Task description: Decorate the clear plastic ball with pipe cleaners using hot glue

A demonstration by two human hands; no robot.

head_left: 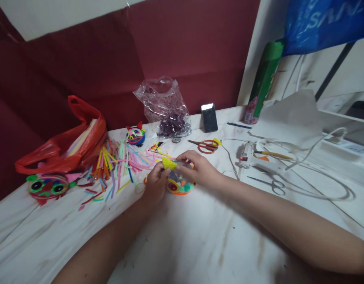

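At the yellow piece (168,163) — both hands (176,175), fingers curled.

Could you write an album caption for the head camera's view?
Two hands, left and right, hold a yellow piece over a colorful craft face on a marbled table.

A craft workspace is suggested by the marbled tabletop (182,244), where colourful strips (134,156), scissors (208,146) and a cord-fed glue gun (258,162) are laid out.
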